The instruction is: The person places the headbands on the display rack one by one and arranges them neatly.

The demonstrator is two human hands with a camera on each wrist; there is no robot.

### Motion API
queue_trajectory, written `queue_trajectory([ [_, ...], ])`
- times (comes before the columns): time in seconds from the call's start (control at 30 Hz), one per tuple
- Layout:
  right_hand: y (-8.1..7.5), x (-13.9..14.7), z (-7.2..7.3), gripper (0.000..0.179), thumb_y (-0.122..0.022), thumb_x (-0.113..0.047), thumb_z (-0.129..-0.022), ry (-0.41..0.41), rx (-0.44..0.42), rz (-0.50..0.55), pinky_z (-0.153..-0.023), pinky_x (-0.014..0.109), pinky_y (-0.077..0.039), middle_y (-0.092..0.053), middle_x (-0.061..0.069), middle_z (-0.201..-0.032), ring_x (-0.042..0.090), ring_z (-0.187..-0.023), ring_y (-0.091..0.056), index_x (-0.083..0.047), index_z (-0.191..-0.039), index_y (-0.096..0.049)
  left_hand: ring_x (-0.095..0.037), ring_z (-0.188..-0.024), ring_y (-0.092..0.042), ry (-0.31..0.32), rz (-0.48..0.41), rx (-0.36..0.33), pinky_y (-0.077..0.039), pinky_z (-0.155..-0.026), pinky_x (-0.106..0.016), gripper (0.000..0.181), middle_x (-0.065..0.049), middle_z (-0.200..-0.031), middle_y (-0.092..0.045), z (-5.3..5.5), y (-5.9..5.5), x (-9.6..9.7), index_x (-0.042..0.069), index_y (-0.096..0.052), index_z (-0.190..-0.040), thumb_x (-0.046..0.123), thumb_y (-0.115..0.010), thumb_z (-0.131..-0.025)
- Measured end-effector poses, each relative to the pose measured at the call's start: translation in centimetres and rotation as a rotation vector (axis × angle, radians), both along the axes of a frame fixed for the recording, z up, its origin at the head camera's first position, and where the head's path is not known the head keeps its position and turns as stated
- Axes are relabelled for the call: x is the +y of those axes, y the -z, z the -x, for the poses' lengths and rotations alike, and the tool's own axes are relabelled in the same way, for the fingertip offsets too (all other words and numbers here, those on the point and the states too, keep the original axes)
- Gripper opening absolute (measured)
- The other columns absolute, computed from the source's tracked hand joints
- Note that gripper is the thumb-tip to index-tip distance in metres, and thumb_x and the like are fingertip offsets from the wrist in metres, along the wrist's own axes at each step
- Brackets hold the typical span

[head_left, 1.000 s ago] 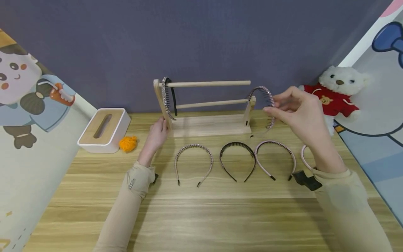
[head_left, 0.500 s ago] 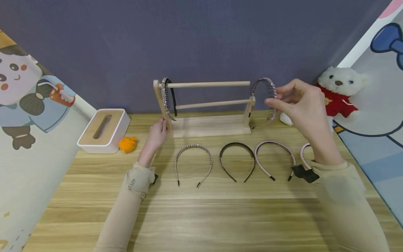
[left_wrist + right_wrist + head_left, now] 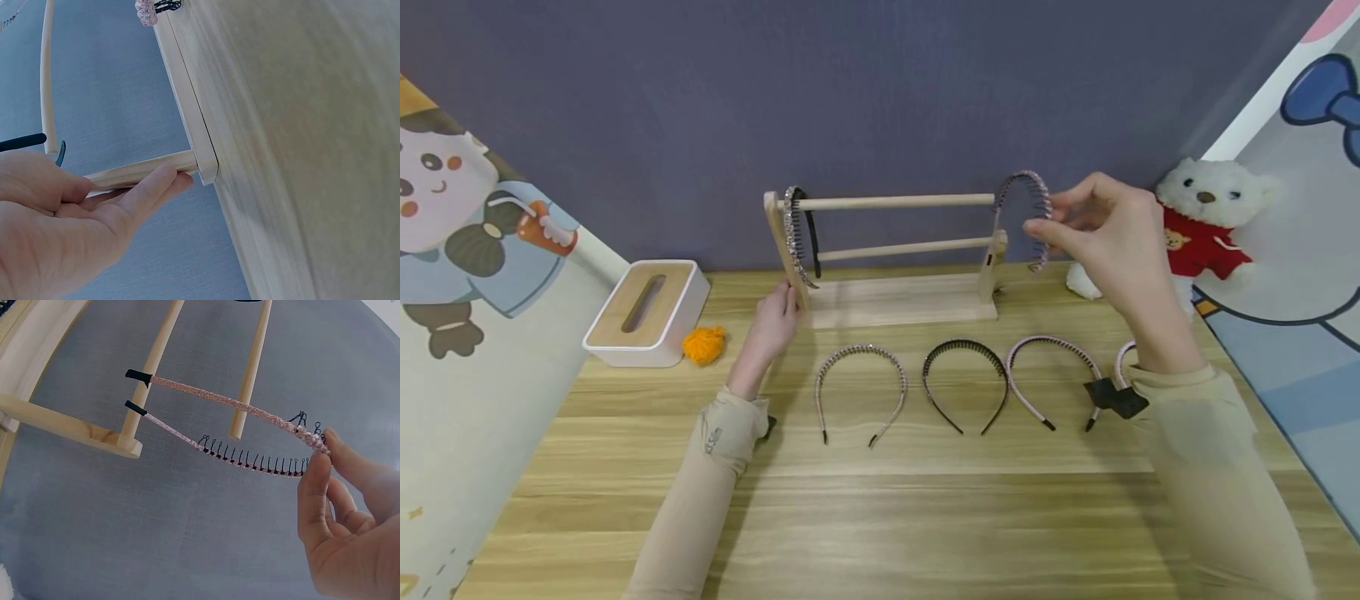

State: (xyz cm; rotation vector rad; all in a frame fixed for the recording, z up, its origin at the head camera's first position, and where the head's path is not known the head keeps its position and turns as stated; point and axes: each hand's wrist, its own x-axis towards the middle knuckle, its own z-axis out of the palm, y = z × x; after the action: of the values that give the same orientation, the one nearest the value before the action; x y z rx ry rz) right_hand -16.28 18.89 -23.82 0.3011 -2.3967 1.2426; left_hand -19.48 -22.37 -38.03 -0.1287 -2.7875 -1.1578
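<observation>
A curved pink headband (image 3: pixel 215 398) with black teeth is up high, right of the middle, higher than a second ago. The right hand (image 3: pixel 1116 237) pinches its side. The band is by the right end of the pale wooden rack's (image 3: pixel 898 300) top bar (image 3: pixel 898 202). The left hand (image 3: pixel 775 318) hasn't moved; its fingers curl around the rack's left post (image 3: pixel 779 229).
</observation>
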Motion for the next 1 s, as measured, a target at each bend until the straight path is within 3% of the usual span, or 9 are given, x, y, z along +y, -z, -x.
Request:
queue_trajectory([
  [0.7,-0.6,-2.2,0.8,0.027,-0.089,-0.018,-0.091,-0.036,0.038,-0.001,-0.060,0.017,-0.049,-0.071,-0.011,-0.082,-0.005,-0.064,-0.067,-0.001,-0.106,-0.074,-0.023,-0.071,-0.049,-0.004,-0.007,-0.009,-0.043,-0.062,-0.035,0.031,-0.012,-0.085,-0.055,0.0,0.1,-0.1,-0.009,-0.056,-0.120,0.010,-0.033,-0.117],
  [1.0,-1.0,-3.1,1.1,0.030,-0.088,-0.019,-0.092,-0.048,0.022,0.010,-0.063,0.016,-0.052,-0.073,-0.001,-0.089,-0.004,-0.066,-0.069,0.000,-0.109,-0.074,-0.022,-0.070,-0.049,-0.003,-0.008,-0.014,-0.042,-0.060,-0.033,0.033,-0.013,-0.085,-0.056,0.1,0.0,0.0,-0.010,-0.056,-0.123,0.012,-0.032,-0.118],
])
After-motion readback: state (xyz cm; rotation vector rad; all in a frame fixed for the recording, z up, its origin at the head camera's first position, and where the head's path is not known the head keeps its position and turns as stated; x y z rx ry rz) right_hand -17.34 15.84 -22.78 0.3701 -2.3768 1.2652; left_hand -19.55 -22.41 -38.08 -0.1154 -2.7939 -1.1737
